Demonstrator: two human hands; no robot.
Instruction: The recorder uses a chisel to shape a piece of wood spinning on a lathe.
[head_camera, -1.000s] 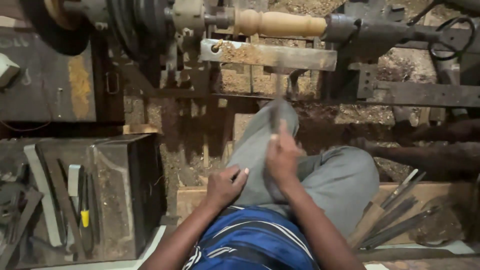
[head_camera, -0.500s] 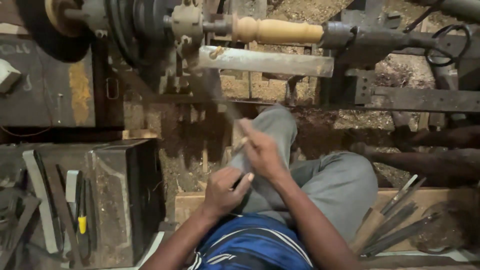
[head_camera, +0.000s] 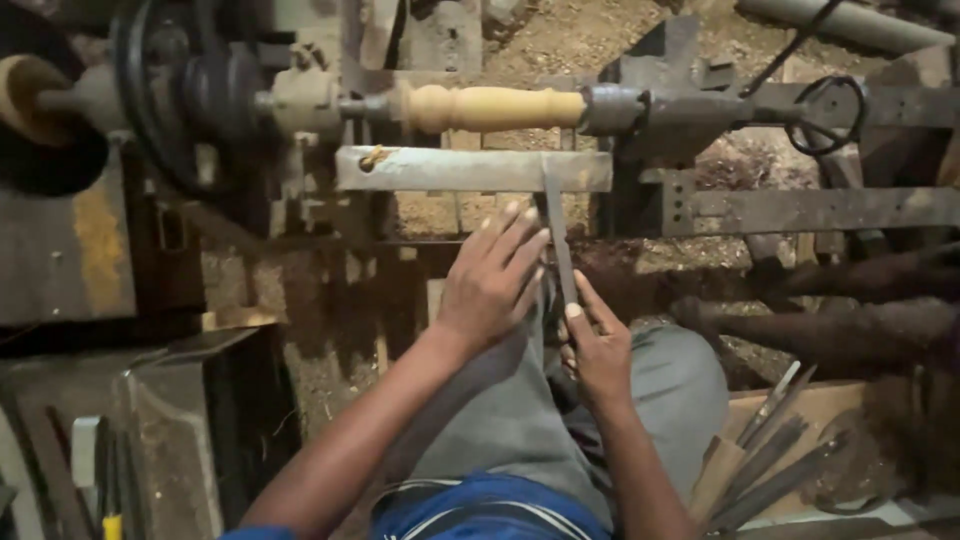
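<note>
A person sits at a wood lathe, and the step in hand looks like bringing a turning chisel (head_camera: 558, 235) up to the work. The right hand (head_camera: 600, 350) is closed around the lower end of the long flat chisel, thumb laid along the blade. The left hand (head_camera: 492, 280) is open, fingers spread and extended forward, lying just beside the blade; whether it touches the steel cannot be told. The chisel's tip rests at the lower edge of the metal tool rest (head_camera: 470, 168), short of the pale turned spindle (head_camera: 490, 107) that is mounted between the lathe's drive end (head_camera: 300, 100) and the tailstock (head_camera: 660, 112).

The next move, as I judge it, calls for seating the blade flat on the rest, the left hand pressing it down, before easing the edge toward the wood.

Compared with half a second ago, both hands have risen from the lap over the grey trousers (head_camera: 520, 420) toward the rest, and the chisel now points up at the spindle. Spare chisels (head_camera: 770, 450) lie in a wooden tray at the lower right.
</note>
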